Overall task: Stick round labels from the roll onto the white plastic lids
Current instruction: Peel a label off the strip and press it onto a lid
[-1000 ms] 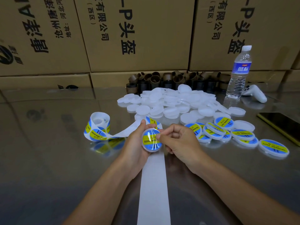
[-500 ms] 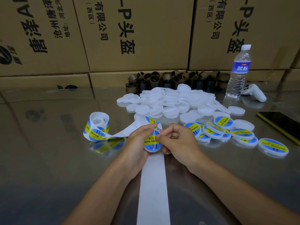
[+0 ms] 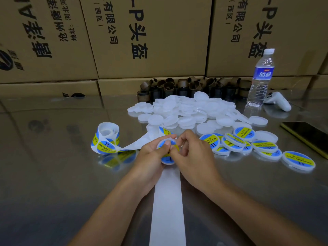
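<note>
Currently, head view, one entry per item:

- Lid (image 3: 168, 163): held up off the table between both hands, just above the near strip, its face tilted toward the camera.
- Label (image 3: 166, 159): blue and yellow, on the lid's face. A second ago the whole disc showed, but now only its lower part shows past the thumbs. Judged as being rubbed down, so this lid is nearly done.
- Left hand (image 3: 150, 157): fingers curled behind the lid, thumb laid across its face, gripping it.
- Right hand (image 3: 193, 157): fingers curled tight and pinching the lid's right edge. It has closed in from the side since a second ago.
- Roll (image 3: 106, 139): on the table to the left, with its tail running toward the hands.
- Strip (image 3: 167, 201): bare white backing, running from under the hands to the near edge.
- Bare lids (image 3: 186, 110): a heap beyond the hands, many left to do.
- Labelled lids (image 3: 248, 144): a small overlapping group to the right, where the held one likely goes next.
- Also present: bottle (image 3: 260, 77), phone (image 3: 307, 135), controller (image 3: 278, 102), cores (image 3: 177, 87), boxes (image 3: 150, 41)
</note>
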Motion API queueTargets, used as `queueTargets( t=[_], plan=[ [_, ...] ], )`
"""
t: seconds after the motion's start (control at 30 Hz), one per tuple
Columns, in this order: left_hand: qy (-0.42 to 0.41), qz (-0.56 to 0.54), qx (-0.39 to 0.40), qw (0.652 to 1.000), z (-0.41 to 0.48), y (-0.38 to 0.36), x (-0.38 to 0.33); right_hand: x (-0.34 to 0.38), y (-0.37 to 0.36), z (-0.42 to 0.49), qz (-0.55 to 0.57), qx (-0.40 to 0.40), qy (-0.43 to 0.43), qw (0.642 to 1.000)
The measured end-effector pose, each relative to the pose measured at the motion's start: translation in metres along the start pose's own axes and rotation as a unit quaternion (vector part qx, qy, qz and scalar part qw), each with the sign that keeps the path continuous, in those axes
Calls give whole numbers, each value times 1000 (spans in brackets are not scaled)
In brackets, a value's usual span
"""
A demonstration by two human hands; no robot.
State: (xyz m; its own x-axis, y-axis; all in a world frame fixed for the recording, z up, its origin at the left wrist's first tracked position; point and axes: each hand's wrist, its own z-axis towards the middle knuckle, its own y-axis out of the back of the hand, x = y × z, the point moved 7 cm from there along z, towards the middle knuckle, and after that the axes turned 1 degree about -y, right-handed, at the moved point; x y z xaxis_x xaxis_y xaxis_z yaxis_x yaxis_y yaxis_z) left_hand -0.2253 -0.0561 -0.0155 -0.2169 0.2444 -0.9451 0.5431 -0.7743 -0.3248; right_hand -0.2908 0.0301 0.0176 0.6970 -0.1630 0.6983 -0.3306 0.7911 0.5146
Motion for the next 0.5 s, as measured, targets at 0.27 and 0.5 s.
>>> queueTargets(
  t=[0.27,0.5],
  plan=[
    [13,-60,-9,998,2,1,1,-22,-4,3,231,64,-180,954],
    [0,-32,8,999,2,0,1,-25,-2,5,306,53,-187,932]
  ],
)
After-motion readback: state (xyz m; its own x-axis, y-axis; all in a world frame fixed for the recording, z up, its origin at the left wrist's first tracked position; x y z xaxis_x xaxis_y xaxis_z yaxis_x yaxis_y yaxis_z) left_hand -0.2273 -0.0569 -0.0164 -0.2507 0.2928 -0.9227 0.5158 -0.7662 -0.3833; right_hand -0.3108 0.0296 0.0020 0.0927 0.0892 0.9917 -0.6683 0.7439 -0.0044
